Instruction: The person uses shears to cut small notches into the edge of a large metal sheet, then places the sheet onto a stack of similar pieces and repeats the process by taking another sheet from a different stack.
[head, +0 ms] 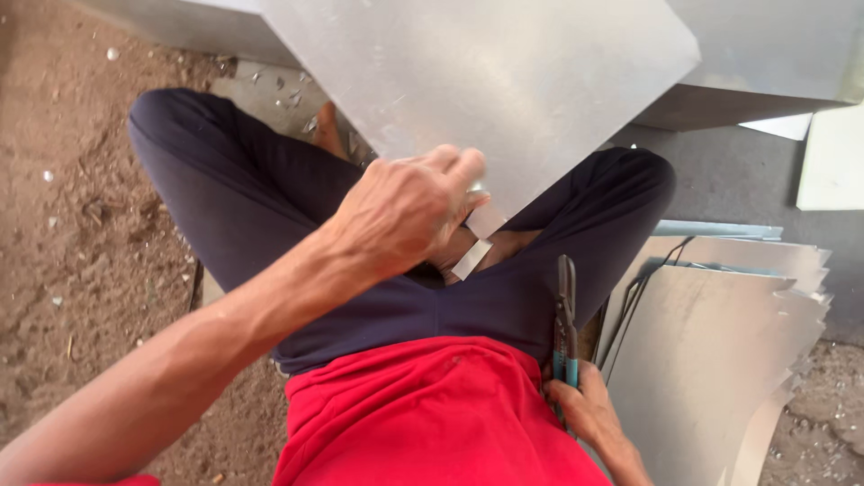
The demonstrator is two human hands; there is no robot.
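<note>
My left hand [405, 211] grips the near corner of a large grey metal sheet [504, 72], which tilts up over my crossed legs. A small cut strip of metal [472, 259] hangs just below that corner. My right hand [589, 409] rests by my right hip and holds a pair of tin snips [565, 315] with teal handles, blades pointing away from me and closed. I sit cross-legged in dark trousers and a red shirt.
A stack of cut metal sheets [720, 342] lies at my right, with a dark cord [643, 283] draped over its edge. More sheets [774, 54] lie at the top right. Brown dirt ground [81, 225] with small metal scraps spreads at my left.
</note>
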